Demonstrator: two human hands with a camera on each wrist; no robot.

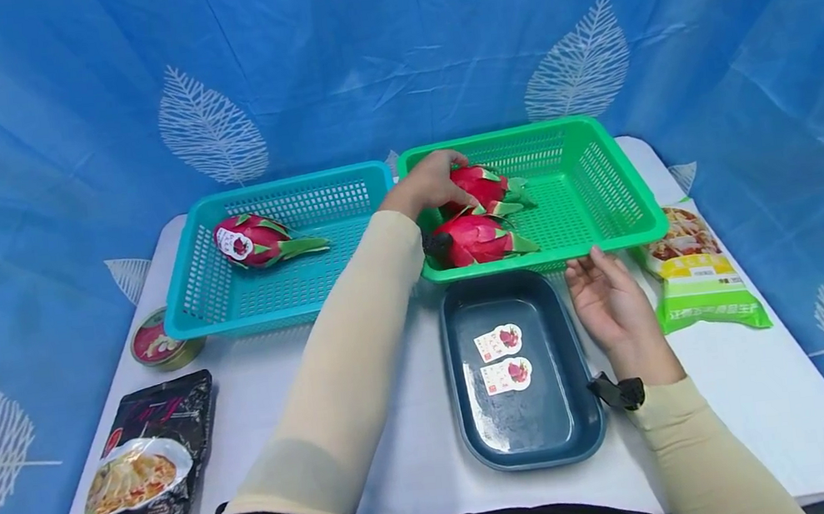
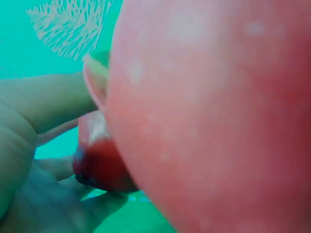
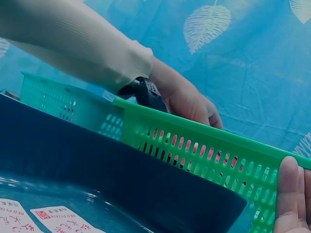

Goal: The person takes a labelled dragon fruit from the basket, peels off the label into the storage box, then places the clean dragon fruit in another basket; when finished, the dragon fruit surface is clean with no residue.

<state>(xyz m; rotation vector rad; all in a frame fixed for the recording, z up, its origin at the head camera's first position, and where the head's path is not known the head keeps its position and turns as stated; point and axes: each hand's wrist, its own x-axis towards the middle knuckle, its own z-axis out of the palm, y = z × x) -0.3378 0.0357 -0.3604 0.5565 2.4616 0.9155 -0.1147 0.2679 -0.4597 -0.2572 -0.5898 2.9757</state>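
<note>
My left hand (image 1: 429, 185) reaches into the green basket (image 1: 622, 176) and grips the farther of two dragon fruits (image 1: 478, 186), thumb on its near side. The nearer dragon fruit (image 1: 472, 242) lies just in front, under my wrist, and fills much of the left wrist view as a blurred red mass (image 2: 209, 111). My right hand (image 1: 613, 303) is at the basket's near side, palm turned up. Its fairly straight fingers (image 3: 288, 187) touch the outer wall near the right corner. Below the basket sits a dark blue tray (image 1: 528, 433) holding two red pitaya stickers (image 1: 499, 342).
At left, a teal basket (image 1: 273, 301) holds a stickered dragon fruit (image 1: 252, 240). In front of it stand a round can (image 1: 165, 342) and a black food packet (image 1: 148, 469). A green and yellow packet (image 1: 704, 276) lies right of the green basket.
</note>
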